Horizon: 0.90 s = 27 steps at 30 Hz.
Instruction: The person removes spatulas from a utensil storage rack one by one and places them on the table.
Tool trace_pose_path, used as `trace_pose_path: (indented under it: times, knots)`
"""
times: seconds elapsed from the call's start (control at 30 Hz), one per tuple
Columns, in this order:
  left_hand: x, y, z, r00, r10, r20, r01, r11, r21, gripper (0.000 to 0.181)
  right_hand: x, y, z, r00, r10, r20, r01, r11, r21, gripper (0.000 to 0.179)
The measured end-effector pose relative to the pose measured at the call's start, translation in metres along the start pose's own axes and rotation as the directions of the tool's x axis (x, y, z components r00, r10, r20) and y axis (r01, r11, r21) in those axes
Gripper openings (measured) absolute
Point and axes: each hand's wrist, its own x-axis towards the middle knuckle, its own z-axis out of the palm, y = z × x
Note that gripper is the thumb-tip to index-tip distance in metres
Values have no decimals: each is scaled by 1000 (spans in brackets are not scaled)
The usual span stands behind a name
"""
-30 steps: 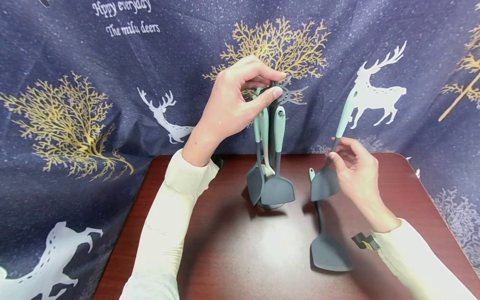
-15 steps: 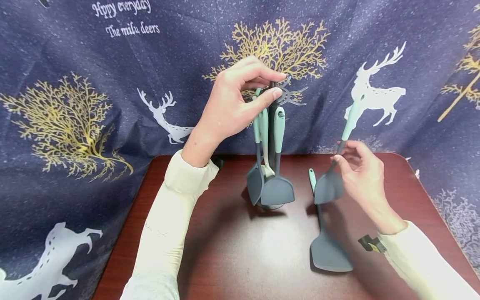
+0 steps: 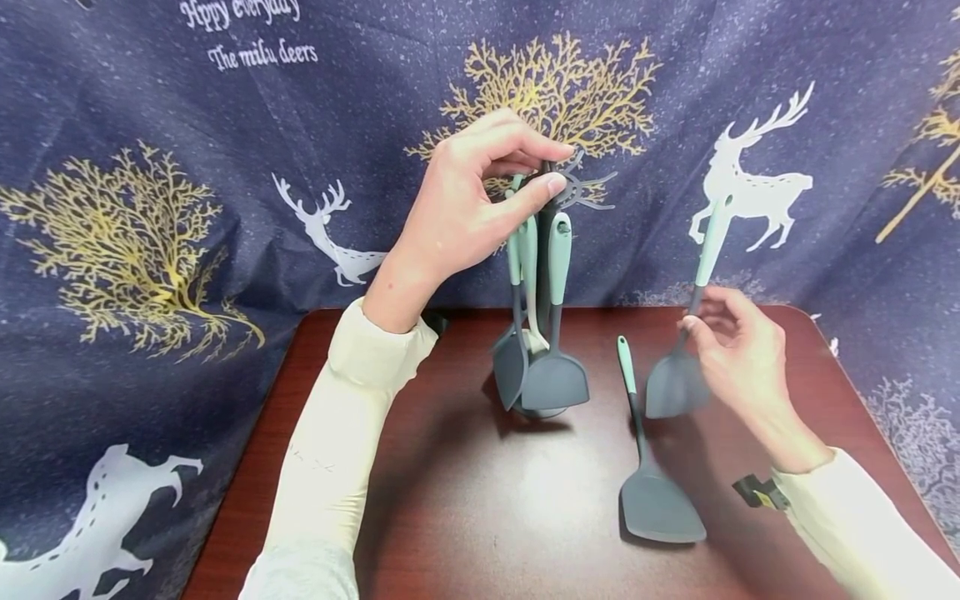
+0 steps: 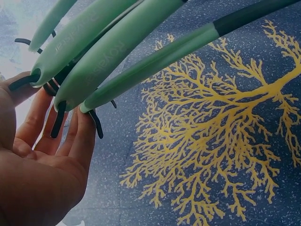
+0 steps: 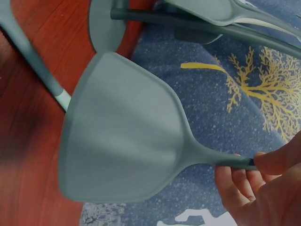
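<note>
At the back of the table, my left hand (image 3: pixel 468 204) grips the top of a dark utensil stand (image 3: pixel 544 279) between thumb and fingers. Mint-handled utensils hang on it, a grey spatula (image 3: pixel 557 385) at the front. The left wrist view has their handles (image 4: pixel 117 56) on black hooks by my fingers. To the right, my right hand (image 3: pixel 746 358) pinches the shaft of another grey spatula (image 3: pixel 675 387), blade down and mint handle up. The right wrist view shows its broad blade (image 5: pixel 127 136) up close. A third spatula (image 3: pixel 660 504) lies flat on the table, nearer me.
The reddish-brown wooden table (image 3: pixel 465 508) ends just behind the stand. A dark blue cloth (image 3: pixel 645 75) with white deer and yellow trees hangs behind it. Bare hooks (image 3: pixel 588 192) stick out from the right of the stand's top.
My right hand has moved right and a little toward me with its spatula, uncovering more of the lying spatula's handle. My left hand keeps its grip on the stand.
</note>
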Motion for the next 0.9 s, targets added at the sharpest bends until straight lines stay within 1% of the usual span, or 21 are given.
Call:
trace_pose_path:
  times: [0.1, 0.33, 0.43, 0.67, 0.9]
  knots:
    - [0, -1, 0, 1000, -1, -1, 1, 1000, -6, 19, 0, 3, -3, 1000, 10, 12, -10, 1000, -2, 35]
    - [0, -2, 0, 1000, 2, -2, -2, 1000, -9, 19, 0, 8, -10, 998, 34, 48, -33, 999, -33, 32]
    - [0, -2, 0, 1000, 6, -2, -6, 1000, -10, 19, 0, 12, -14, 997, 36, 64, -32, 997, -64, 30]
    - [0, -2, -1, 1000, 6, -2, -6, 1000, -12, 19, -3, 22, -20, 995, 33, 98, -15, 984, -175, 30]
    - [0, -1, 0, 1000, -5, 0, 5, 1000, -14, 20, -5, 33, -23, 991, 46, 128, -14, 971, -237, 30]
